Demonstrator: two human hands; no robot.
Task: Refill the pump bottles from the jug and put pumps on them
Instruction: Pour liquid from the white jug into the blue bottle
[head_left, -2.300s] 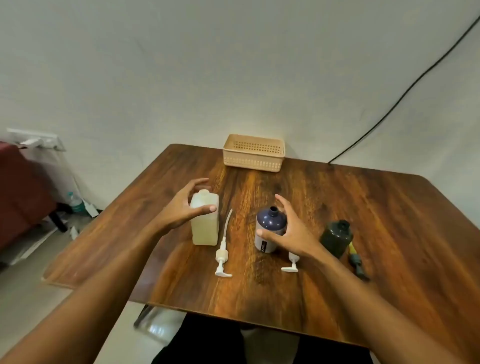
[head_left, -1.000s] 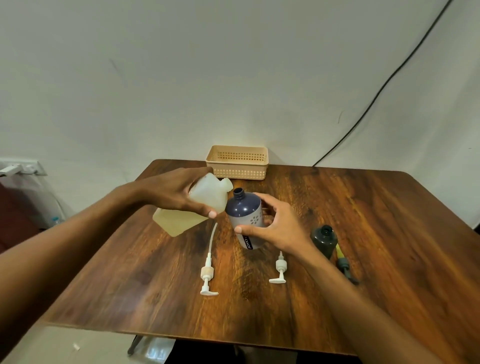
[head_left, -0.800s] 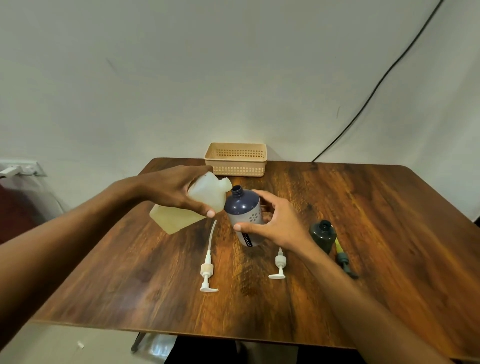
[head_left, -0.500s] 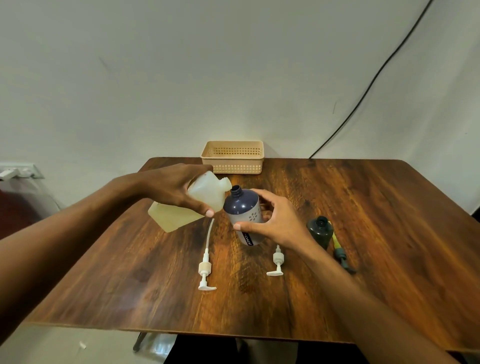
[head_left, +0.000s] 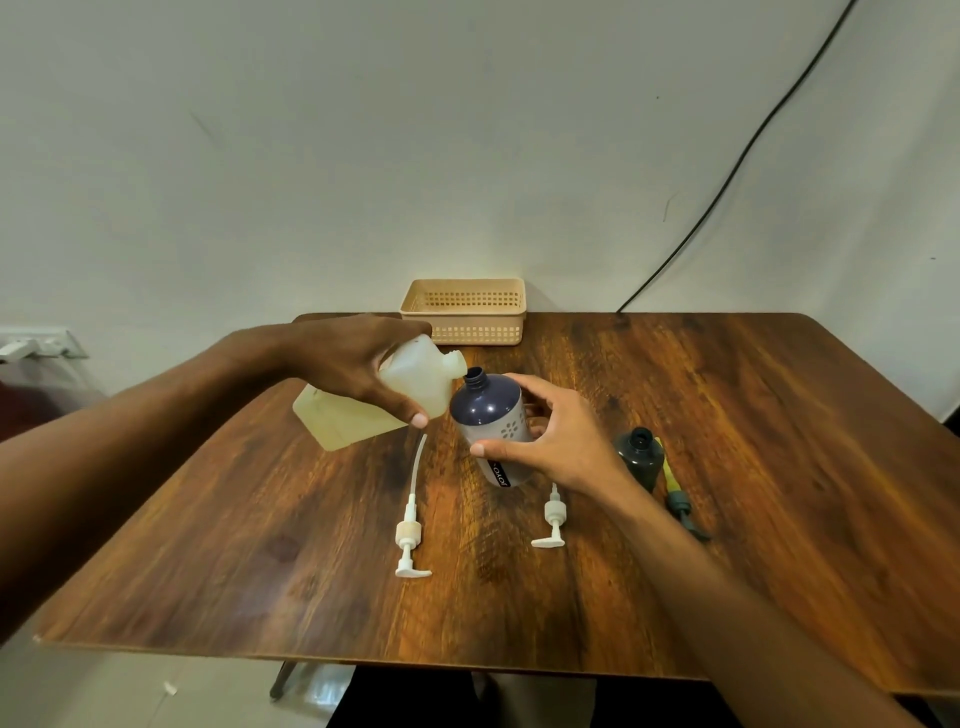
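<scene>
Now the jug (head_left: 410, 387), tipped w/ its spout just beside the open neck of the navy bottle (head_left: 491, 421), is held in my left hand (head_left: 353, 366), fingers wrapped shut around its shoulder. My right hand (head_left: 553, 441) grips the bottle, tilted toward the spout, just above the table (head_left: 753, 467). No liquid visibly crossing yet. To pour well: seat spout over the neck, raise jug's base slowly, keep bottle steady. Two white pumps (head_left: 410, 525) (head_left: 553, 519) lie near; a second dark bottle (head_left: 640, 457) waits at right, its pump (head_left: 680, 501) beside it.
</scene>
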